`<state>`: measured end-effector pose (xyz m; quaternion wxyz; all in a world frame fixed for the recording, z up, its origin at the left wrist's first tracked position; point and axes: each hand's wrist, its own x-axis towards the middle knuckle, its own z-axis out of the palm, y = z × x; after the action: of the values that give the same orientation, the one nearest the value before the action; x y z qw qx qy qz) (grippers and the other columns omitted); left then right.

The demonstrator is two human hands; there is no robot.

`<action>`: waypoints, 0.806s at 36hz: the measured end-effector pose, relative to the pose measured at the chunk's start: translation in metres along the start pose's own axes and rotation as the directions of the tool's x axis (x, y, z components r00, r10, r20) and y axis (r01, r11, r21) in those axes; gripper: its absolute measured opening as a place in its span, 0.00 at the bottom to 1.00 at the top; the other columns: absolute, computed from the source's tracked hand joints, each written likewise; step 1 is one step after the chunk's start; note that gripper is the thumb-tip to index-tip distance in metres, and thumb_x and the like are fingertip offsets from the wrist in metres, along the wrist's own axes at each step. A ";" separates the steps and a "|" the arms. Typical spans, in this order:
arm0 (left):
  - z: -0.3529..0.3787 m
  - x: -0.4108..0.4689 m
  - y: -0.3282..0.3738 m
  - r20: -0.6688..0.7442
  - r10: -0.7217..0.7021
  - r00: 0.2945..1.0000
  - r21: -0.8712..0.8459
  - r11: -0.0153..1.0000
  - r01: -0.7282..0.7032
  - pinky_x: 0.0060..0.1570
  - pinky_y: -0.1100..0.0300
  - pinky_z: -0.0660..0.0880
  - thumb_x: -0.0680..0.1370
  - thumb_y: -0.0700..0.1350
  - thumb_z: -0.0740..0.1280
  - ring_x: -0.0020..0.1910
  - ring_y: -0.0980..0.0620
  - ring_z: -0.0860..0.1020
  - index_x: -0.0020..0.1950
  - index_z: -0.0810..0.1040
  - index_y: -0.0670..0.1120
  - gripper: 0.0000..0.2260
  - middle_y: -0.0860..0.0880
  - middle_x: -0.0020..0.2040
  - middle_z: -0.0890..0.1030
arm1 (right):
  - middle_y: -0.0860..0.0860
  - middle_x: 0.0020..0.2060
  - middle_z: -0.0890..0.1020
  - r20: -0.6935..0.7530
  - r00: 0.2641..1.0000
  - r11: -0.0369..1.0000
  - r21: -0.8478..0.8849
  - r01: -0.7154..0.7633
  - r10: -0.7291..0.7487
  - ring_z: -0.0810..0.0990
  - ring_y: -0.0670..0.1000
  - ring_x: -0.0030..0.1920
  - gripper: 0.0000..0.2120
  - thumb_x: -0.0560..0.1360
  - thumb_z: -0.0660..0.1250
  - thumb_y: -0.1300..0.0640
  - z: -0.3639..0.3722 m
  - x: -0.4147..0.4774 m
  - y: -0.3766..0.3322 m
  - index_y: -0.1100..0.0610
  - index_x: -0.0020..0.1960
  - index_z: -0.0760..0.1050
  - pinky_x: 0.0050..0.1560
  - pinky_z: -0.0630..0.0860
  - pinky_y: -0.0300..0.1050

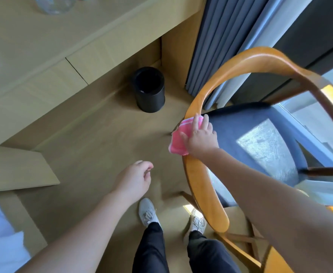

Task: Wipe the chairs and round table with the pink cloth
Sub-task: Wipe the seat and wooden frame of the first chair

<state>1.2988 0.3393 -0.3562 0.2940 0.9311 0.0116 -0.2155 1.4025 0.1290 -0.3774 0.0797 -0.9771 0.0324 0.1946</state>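
My right hand lies flat on the cloth. My fingers are spread and nearly straight. They press the cloth down and are not curled round it. The cloth sits on the wood rail of the chair, at the bend on its left side. Some of it hangs over the outer edge. The blue seat is just inside the rail, next to my fingers.

My left hand hangs over the floor, well apart from the chair. Its fingers are loosely bent and hold nothing. A black bin stands on the floor further off, near the curtain.

I think I am partway through wiping this one chair. I cannot tell which bits are clean. I see no table here, so I guess most of the job is left.
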 end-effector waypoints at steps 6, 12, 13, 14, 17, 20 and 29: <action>-0.007 -0.003 0.002 0.056 0.043 0.997 -0.012 0.999 -0.042 0.47 0.52 0.76 0.76 0.40 0.62 0.45 0.48 0.78 0.55 0.79 0.48 0.11 0.53 0.54 0.78 | 0.65 0.67 0.73 0.030 0.662 0.642 -0.213 0.736 -0.749 0.72 0.65 0.67 0.21 0.77 0.65 0.60 -0.035 -0.012 0.038 0.65 0.68 0.71 0.68 0.68 0.59; -0.011 0.009 0.006 0.040 0.037 0.999 -0.002 0.999 -0.037 0.47 0.52 0.76 0.76 0.39 0.62 0.44 0.47 0.78 0.56 0.79 0.47 0.11 0.52 0.53 0.79 | 0.52 0.78 0.56 0.406 0.447 0.384 -0.231 0.894 -0.797 0.49 0.54 0.79 0.37 0.71 0.63 0.62 -0.048 0.025 0.043 0.53 0.78 0.57 0.77 0.43 0.49; -0.011 0.011 0.007 0.031 0.036 0.999 -0.002 0.999 -0.036 0.47 0.52 0.76 0.76 0.39 0.62 0.44 0.47 0.78 0.55 0.79 0.47 0.11 0.51 0.53 0.79 | 0.52 0.79 0.55 0.437 0.394 0.331 -0.215 0.919 -0.809 0.47 0.53 0.79 0.38 0.71 0.63 0.61 -0.048 0.030 0.044 0.51 0.79 0.55 0.76 0.38 0.47; -0.010 0.013 0.010 0.018 0.032 0.999 -0.001 0.999 -0.032 0.47 0.52 0.76 0.76 0.39 0.62 0.44 0.47 0.78 0.55 0.79 0.46 0.11 0.51 0.53 0.79 | 0.52 0.79 0.55 0.446 0.329 0.270 -0.191 0.944 -0.833 0.48 0.53 0.79 0.38 0.72 0.63 0.60 -0.047 0.035 0.045 0.51 0.79 0.54 0.75 0.36 0.46; -0.005 0.017 0.016 -0.017 0.026 1.000 -0.008 1.000 -0.027 0.45 0.51 0.76 0.76 0.38 0.61 0.43 0.47 0.78 0.55 0.79 0.46 0.11 0.51 0.52 0.79 | 0.53 0.78 0.57 0.465 0.160 0.097 -0.157 0.983 -0.871 0.50 0.54 0.78 0.35 0.77 0.62 0.49 -0.038 0.050 0.048 0.50 0.79 0.51 0.74 0.34 0.49; 0.005 0.021 0.025 -0.039 0.026 0.999 -0.018 0.999 -0.027 0.43 0.50 0.76 0.75 0.36 0.62 0.41 0.47 0.78 0.54 0.80 0.45 0.11 0.51 0.50 0.80 | 0.53 0.78 0.56 0.534 0.090 -0.007 -0.176 0.984 -0.841 0.49 0.55 0.78 0.33 0.80 0.55 0.39 -0.027 0.070 0.050 0.51 0.80 0.50 0.72 0.29 0.48; 0.022 0.052 0.049 -0.118 0.013 0.993 -0.015 1.000 -0.014 0.41 0.50 0.78 0.74 0.34 0.63 0.42 0.47 0.80 0.50 0.81 0.45 0.11 0.52 0.48 0.81 | 0.55 0.73 0.67 0.401 0.076 -0.020 -0.229 0.973 -0.913 0.60 0.56 0.75 0.31 0.81 0.40 0.37 -0.017 0.119 0.060 0.51 0.79 0.54 0.77 0.40 0.51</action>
<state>1.3450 0.2815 -0.3673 0.3016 0.9399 0.0243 -0.1582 1.5134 0.0627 -0.4166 -0.0338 -0.7083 -0.6881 0.1537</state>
